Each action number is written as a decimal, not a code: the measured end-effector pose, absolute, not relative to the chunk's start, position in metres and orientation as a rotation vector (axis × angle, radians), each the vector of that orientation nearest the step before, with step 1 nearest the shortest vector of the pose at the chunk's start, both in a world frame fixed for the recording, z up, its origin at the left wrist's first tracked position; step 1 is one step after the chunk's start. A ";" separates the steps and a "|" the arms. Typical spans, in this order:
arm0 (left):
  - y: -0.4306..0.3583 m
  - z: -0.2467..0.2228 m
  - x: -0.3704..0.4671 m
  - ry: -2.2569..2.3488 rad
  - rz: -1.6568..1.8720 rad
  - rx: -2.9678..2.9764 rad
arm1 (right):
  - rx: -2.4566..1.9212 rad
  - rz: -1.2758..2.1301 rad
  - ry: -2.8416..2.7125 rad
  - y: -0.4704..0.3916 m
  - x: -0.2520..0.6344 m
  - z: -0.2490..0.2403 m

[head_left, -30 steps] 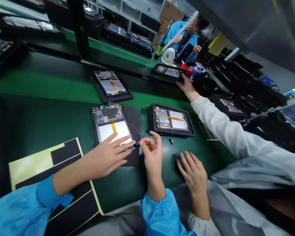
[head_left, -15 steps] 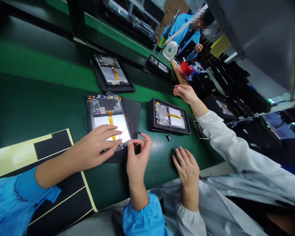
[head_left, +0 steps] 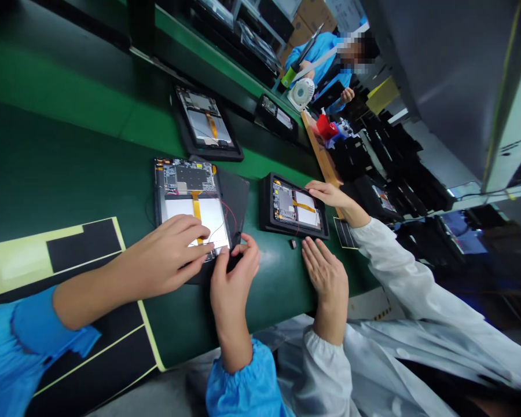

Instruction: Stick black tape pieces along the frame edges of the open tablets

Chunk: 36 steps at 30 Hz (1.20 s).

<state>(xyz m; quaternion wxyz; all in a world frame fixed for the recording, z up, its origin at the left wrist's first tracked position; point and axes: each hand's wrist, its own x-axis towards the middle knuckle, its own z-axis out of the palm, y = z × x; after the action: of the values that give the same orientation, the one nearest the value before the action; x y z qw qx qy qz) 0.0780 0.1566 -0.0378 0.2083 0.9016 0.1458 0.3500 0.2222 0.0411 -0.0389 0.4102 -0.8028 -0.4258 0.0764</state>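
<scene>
An opened tablet (head_left: 182,202) lies in front of me, showing its circuit board, white battery and orange ribbon cable. My left hand (head_left: 173,249) rests over its lower half, fingers apart, the tips touching the battery and bottom edge. At the lower right corner, my right hand (head_left: 234,278) is closed with thumb and fingers bent together. A small dark piece shows between them, too hidden to name. A thin red wire (head_left: 232,211) loops off the tablet's right side. Beneath the tablet is a dark sheet (head_left: 238,197).
A co-worker's white-sleeved hands (head_left: 325,266) are at another opened tablet (head_left: 301,207) in a black tray, beside a small dark block (head_left: 292,244). More opened tablets (head_left: 208,124) lie behind. Black adhesive pieces on a yellow sheet (head_left: 117,231) are at left. A fan (head_left: 303,91) stands farther back.
My right hand has shifted slightly left at the tablet's corner. My left fingers have bent more. The co-worker's upper hand has come down onto the tray, and the lower hand has moved up towards it.
</scene>
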 end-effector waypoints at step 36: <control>0.130 -0.039 0.080 0.391 0.865 2.550 | -1.206 1.415 -0.172 0.040 0.258 0.007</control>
<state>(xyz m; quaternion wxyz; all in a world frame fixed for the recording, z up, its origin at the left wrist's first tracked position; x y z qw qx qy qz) 0.0797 0.1296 -0.0389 0.2086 0.9165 0.1405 0.3110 0.2576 0.0397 0.0072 0.5951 -0.5191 -0.0741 0.6090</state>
